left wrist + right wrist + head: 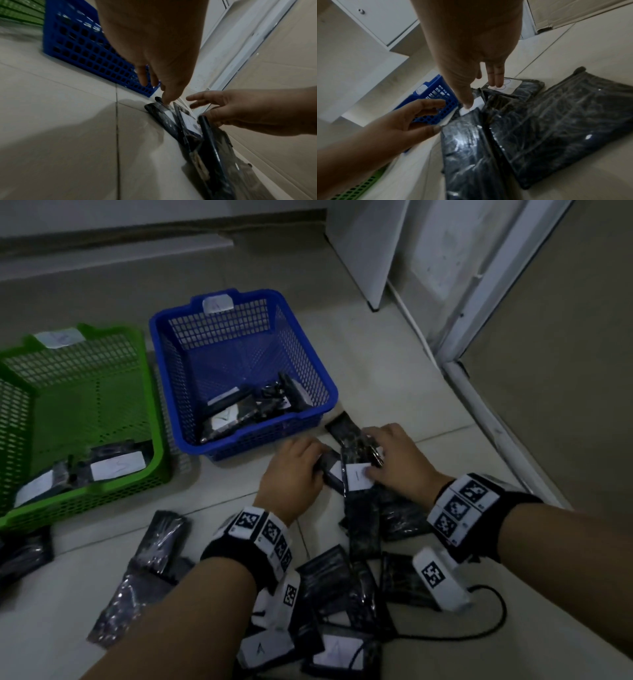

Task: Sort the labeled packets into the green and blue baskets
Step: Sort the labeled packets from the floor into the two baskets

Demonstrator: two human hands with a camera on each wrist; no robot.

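Observation:
On the tiled floor a green basket (pixel 85 392) stands at the left, with a blue basket (pixel 239 354) beside it. Both hold a few dark packets with white labels. Just in front of the blue basket's near right corner lies a small heap of packets, the top one with a white label (pixel 358 478). My left hand (pixel 317 463) is at the heap's left edge, its thumb tip (pixel 165 102) pressing on a packet (pixel 169 121). My right hand (pixel 371 455) lies on the heap from the right, its straight fingers (pixel 495 79) touching a labelled packet (pixel 511 84). Neither hand has lifted anything.
Several more dark packets (pixel 342 594) are strewn on the floor under my forearms, and others lie at the left (pixel 154 546). A black cable (pixel 496 621) loops at the lower right. A white cabinet (pixel 370 251) and a door frame (pixel 479 302) stand behind and to the right.

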